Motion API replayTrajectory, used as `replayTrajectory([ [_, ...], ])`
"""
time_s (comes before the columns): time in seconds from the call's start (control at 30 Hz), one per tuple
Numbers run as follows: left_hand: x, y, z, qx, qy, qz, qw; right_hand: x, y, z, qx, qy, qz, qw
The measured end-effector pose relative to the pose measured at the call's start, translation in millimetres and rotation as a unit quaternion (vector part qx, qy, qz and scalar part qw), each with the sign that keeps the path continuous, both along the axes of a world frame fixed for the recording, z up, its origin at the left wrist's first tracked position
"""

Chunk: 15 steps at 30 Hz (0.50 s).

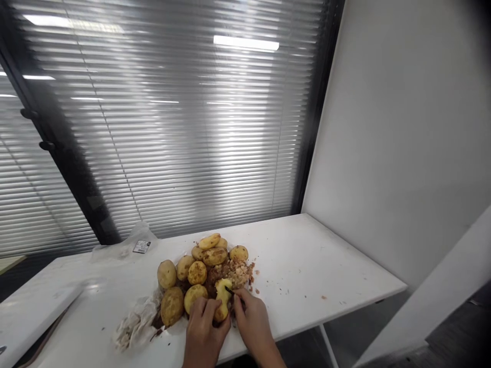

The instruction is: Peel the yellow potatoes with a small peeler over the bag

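Observation:
My left hand (204, 324) is closed around the lower end of a partly peeled potato (222, 292). Its pale yellow flesh shows at the top, with an uneven, carved-looking outline. In my right hand (253, 317), the fingers pinch a small dark tool (229, 290) whose tip touches the potato's flesh; its exact kind is too small to make out. Beyond and left of my hands lies a pile of brown-skinned potatoes (172, 305), several with patchy skin. Chopped peelings and crumbs (238, 272) are heaped just past the held potato.
The white table (307, 266) carries scattered scraps on its right. A crumpled white tissue or bag (138, 324) lies left of the pile, and a clear plastic bag with a label (141, 246) sits behind. A white flat object (42, 327) is at the left. Blinds stand behind.

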<state>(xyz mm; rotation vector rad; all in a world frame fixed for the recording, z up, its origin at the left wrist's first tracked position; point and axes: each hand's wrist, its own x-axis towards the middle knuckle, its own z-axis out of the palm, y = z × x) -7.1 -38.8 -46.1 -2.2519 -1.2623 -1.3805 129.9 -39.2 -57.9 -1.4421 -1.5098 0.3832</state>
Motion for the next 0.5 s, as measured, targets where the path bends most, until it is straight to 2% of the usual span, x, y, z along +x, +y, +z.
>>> replayTrajectory([
  [0.1, -0.2, 0.1, -1.5, -0.006, 0.003, 0.005, 1.0, 0.6, 0.2, -1.3, 0.008, 0.023, -0.04, 0.999],
  [0.27, -0.9, 1.2, -2.7, 0.01, 0.007, 0.008, 1.0, 0.3, -0.2, 0.7, 0.013, 0.034, 0.034, 0.999],
  [0.5, -0.8, 0.0, -5.5, 0.026, 0.06, -0.007, 0.998, -0.4, 3.0, 1.6, 0.026, 0.001, 0.034, 0.999],
])
